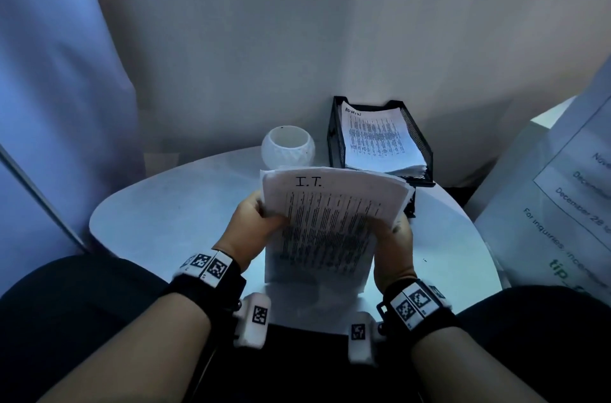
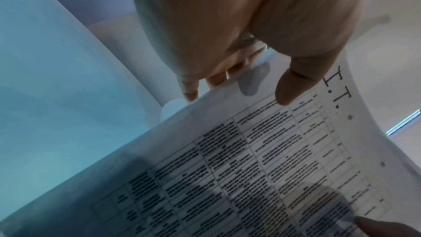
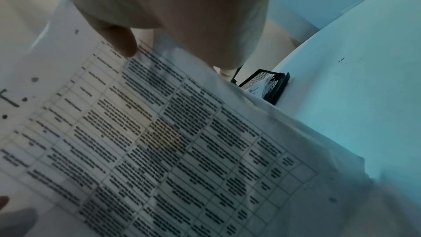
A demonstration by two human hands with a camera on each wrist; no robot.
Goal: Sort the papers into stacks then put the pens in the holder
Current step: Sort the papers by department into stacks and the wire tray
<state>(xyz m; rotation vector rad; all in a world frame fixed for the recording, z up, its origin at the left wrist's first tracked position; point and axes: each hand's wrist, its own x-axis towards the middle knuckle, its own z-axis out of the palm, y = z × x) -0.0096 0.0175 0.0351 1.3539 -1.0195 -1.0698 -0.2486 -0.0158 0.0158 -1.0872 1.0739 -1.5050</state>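
Note:
I hold a bundle of printed papers (image 1: 330, 224) upright above the round table (image 1: 158, 221); its front sheet is headed "I.T." over a printed table. My left hand (image 1: 261, 214) grips the bundle's left edge, thumb on the front sheet (image 2: 262, 159) and fingers (image 2: 189, 86) behind. My right hand (image 1: 393, 237) grips the right edge, thumb on the sheet (image 3: 182, 150). A black mesh tray (image 1: 420, 144) at the back holds a stack headed "ADMIN" (image 1: 377, 138). A white round holder (image 1: 288, 147) stands left of the tray. No pens are in view.
A second black mesh tray (image 3: 273, 87) lies partly hidden behind the bundle. A large printed notice (image 1: 568, 197) leans at the table's right. A pale wall stands behind the table. My knees are below the near table edge.

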